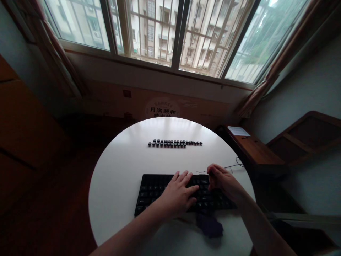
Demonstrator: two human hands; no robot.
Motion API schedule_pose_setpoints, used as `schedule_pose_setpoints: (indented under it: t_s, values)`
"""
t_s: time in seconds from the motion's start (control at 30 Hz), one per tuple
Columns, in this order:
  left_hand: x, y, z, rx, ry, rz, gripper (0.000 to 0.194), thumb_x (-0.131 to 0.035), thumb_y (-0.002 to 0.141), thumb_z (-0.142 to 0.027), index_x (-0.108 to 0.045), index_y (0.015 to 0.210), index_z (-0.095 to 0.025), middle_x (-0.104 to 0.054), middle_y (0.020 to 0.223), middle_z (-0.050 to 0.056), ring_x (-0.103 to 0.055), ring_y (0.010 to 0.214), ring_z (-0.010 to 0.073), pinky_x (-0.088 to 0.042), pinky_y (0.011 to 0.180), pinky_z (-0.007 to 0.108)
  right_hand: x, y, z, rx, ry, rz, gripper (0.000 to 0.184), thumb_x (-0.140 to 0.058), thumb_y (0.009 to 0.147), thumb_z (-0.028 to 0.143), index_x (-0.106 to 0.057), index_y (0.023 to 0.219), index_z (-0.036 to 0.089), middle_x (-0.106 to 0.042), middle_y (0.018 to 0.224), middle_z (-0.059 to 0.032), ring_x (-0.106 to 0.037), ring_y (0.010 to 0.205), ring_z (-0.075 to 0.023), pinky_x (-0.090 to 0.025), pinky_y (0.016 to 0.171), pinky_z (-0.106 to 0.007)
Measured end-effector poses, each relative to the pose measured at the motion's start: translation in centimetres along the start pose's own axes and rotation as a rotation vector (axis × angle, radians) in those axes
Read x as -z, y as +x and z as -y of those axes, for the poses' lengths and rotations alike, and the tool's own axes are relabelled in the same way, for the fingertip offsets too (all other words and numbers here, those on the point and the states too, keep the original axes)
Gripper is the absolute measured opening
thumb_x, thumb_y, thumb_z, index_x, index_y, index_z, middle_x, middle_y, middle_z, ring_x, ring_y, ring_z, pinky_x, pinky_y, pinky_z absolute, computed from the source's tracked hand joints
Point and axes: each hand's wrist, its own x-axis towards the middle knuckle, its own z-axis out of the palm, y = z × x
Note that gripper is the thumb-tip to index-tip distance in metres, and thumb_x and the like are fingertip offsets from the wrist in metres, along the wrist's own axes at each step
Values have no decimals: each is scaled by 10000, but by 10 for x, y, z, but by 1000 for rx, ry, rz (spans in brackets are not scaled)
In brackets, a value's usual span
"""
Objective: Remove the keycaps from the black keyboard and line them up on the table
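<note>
A black keyboard (149,195) lies on the round white table (117,167), close to me. My left hand (178,193) rests on its middle with the fingers spread over the keys. Over the right part of the keyboard, near its far edge, my right hand (220,180) is closed, thumb and fingertips pinched together. What it pinches, if anything, is too small to make out. Beyond the keyboard, loose black keycaps (168,143) stand lined up in rows. A crumpled dark purple cloth (210,224) lies against the keyboard's near edge.
A thin dark cable (231,166) runs past my right hand to the table's right edge. Off to the right stands a wooden desk (255,149) with white paper (238,131) on it, beside a wooden chair back (306,137). Barred windows (151,32) are ahead.
</note>
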Motion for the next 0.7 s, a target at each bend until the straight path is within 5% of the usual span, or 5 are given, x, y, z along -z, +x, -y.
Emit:
schedule_pose_setpoints:
  t_s: [0.17, 0.33, 0.7]
  values:
    - [-7, 0, 2, 9, 51, 86, 495, -446, 938, -567, -469, 1397, -385, -304, 1567, 62, -256, 1434, 332, -163, 1141, 587, -18, 8, -26, 68, -68, -114, 409, -527, 873, 554, -520, 698, 184, -431, 509, 50, -387, 472, -92, -329, 475, -214]
    - [-4, 0, 4, 3, 57, 124, 533, -403, 939, -609, -430, 1425, -392, -305, 1568, 58, -249, 1435, 332, -141, 1138, 596, -27, 26, -35, 84, -153, -238, 393, -477, 852, 527, -454, 638, 199, -402, 549, 47, -382, 497, -106, -332, 482, -232]
    - [-6, -1, 6, -31, 63, 153, 590, -393, 935, -625, -367, 1465, -366, -249, 1585, 90, -188, 1458, 335, -103, 1140, 593, -29, 31, -37, 136, -364, -139, 390, -423, 878, 480, -443, 604, 202, -420, 529, 32, -398, 507, -124, -333, 519, -256]
